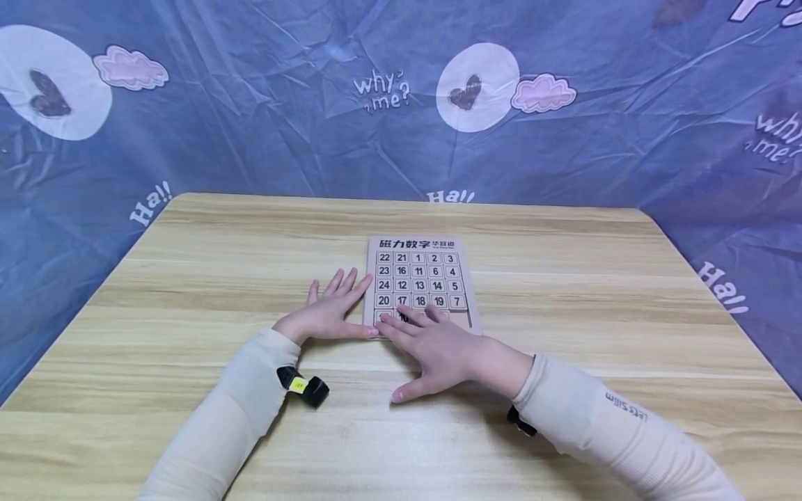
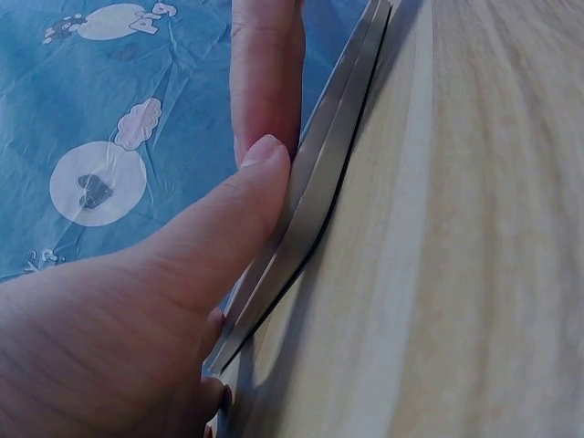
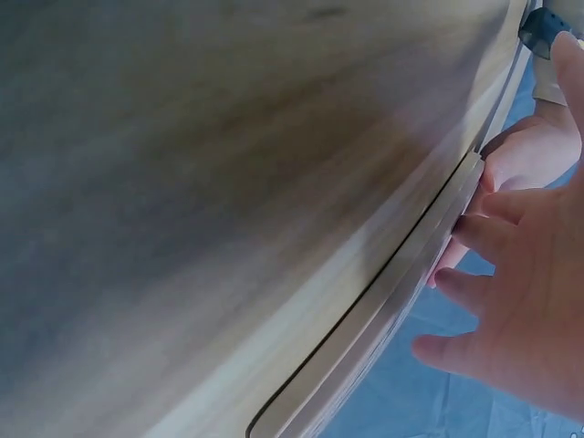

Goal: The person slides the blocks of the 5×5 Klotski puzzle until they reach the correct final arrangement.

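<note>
A number sliding puzzle (image 1: 470,282) lies flat on the table, with several square numbered tiles in rows and a gap at its lower right corner. My left hand (image 1: 326,314), fingers spread, rests against the board's left edge. In the left wrist view its thumb (image 2: 219,224) touches the board's rim (image 2: 324,178). My right hand (image 1: 441,351) is palm down over the bottom row, fingers extended and thumb held out to the side. Those fingers partly cover the bottom tiles; contact is hard to tell. The right wrist view shows its fingers (image 3: 470,292) spread beside the board's edge (image 3: 383,310).
The light wooden table (image 1: 219,278) spreads around the board. Behind it hangs a blue printed cloth (image 1: 282,104). Black wrist cameras are strapped over both pale sleeves (image 1: 232,403).
</note>
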### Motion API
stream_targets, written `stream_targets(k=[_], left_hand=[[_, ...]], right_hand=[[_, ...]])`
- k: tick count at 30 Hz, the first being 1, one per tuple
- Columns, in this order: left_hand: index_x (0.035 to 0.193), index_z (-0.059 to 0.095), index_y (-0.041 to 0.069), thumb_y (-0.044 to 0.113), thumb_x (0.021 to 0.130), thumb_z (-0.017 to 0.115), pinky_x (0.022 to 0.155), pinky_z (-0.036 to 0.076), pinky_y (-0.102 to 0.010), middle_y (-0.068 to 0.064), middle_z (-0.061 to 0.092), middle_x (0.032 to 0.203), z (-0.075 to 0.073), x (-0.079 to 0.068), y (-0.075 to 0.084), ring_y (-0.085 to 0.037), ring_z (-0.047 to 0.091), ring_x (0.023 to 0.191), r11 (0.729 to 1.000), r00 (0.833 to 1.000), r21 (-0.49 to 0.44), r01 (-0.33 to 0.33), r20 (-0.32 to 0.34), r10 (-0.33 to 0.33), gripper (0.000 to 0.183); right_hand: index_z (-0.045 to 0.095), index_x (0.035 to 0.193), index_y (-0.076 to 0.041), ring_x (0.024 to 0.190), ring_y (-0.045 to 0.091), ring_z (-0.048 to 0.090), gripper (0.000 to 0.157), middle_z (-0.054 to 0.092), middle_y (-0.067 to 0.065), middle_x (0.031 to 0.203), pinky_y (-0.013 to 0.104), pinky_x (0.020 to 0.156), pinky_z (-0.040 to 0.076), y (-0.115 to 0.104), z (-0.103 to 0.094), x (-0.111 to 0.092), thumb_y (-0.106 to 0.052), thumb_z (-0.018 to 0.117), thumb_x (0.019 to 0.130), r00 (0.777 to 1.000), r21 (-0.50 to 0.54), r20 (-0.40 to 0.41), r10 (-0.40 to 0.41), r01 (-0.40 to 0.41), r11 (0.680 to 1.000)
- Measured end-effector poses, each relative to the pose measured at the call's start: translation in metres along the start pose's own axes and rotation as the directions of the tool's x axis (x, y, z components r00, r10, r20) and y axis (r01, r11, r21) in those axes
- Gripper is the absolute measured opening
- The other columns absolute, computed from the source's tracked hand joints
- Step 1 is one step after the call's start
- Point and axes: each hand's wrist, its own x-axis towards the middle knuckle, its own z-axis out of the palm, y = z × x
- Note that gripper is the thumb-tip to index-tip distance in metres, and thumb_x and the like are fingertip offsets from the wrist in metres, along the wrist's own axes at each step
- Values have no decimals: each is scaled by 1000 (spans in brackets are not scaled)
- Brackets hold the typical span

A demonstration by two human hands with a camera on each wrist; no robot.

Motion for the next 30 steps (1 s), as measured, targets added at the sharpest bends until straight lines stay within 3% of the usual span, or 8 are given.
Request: stream_targets(k=[30], left_hand=[[140,3,20,64,70,51,92,-14,-55,-12,-4,142,0,0,0,-29,-11,126,1000,1000,-2,4,-5,-4,95]], right_hand=[[14,139,-14,128,28,4,98,11,5,143,55,96,7,9,8,-21,-76,37,67,999,-73,-12,35,-35,997]])
